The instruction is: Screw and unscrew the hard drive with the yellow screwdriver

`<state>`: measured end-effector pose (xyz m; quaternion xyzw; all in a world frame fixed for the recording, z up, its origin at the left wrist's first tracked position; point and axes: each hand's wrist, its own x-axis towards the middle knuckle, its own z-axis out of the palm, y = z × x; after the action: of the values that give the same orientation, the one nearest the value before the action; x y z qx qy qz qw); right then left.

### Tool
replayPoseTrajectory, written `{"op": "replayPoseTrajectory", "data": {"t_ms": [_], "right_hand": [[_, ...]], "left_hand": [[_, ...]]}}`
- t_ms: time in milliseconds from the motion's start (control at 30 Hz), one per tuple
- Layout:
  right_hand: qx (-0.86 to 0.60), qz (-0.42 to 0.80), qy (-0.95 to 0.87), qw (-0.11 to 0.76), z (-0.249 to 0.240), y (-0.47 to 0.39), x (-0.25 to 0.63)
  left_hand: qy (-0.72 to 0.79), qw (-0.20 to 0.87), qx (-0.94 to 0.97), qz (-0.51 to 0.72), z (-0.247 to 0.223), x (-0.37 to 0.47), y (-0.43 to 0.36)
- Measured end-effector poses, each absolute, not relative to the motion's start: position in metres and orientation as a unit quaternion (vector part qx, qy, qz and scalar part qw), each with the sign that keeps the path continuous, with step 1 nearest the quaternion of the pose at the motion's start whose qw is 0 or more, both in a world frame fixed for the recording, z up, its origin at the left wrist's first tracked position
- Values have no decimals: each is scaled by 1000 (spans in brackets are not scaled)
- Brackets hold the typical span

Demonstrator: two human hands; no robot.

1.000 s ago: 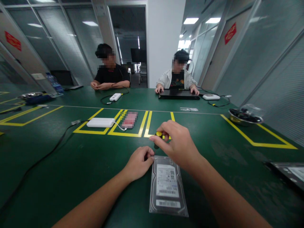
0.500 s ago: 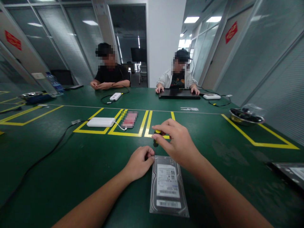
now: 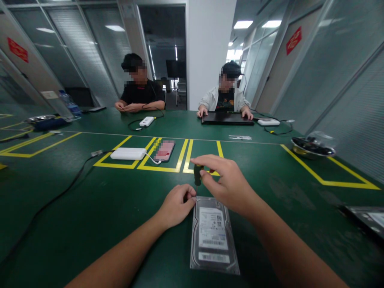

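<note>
A silver hard drive [image 3: 213, 236] with a white printed label lies flat on the green table, lengthwise in front of me. My left hand [image 3: 178, 206] is curled at its far left corner, thumb and fingertips closed against that corner. Above the same corner, my right hand [image 3: 228, 180] grips a small screwdriver [image 3: 197, 175] with a black and yellow handle. The screwdriver stands nearly upright, its thin shaft pointing down at the corner. The index finger reaches over the handle's top and the thumb presses its side. My left fingers partly hide where the tip meets the drive.
Yellow tape outlines mark the green table [image 3: 135, 188]. Ahead lie a white power bank [image 3: 128, 153] with a black cable and a phone [image 3: 165, 151]. At right are a bowl of dark parts [image 3: 313, 146] and another drive-like device [image 3: 364, 218]. Two people sit opposite, one holding a black panel [image 3: 227, 118].
My right index finger and thumb have shifted around the screwdriver handle, showing more of its black part. My left hand and the hard drive stay in place.
</note>
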<state>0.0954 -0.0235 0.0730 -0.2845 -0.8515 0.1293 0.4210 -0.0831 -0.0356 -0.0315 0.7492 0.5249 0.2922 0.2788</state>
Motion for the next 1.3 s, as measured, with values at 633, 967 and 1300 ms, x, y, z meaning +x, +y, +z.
{"op": "replayPoseTrajectory", "data": {"t_ms": [633,967,1300], "right_hand": [[-321,114,-808,481,69,-22,93],[-310,111,-819,471,67,-21,92],[-280,115,-841,449,74,-21,97]], "left_hand": [[527,276,748,294,-32,-83,-35],[519,279,751,298,-33,-84,-34],[524,275,750,295,-31,-83,-36]]}}
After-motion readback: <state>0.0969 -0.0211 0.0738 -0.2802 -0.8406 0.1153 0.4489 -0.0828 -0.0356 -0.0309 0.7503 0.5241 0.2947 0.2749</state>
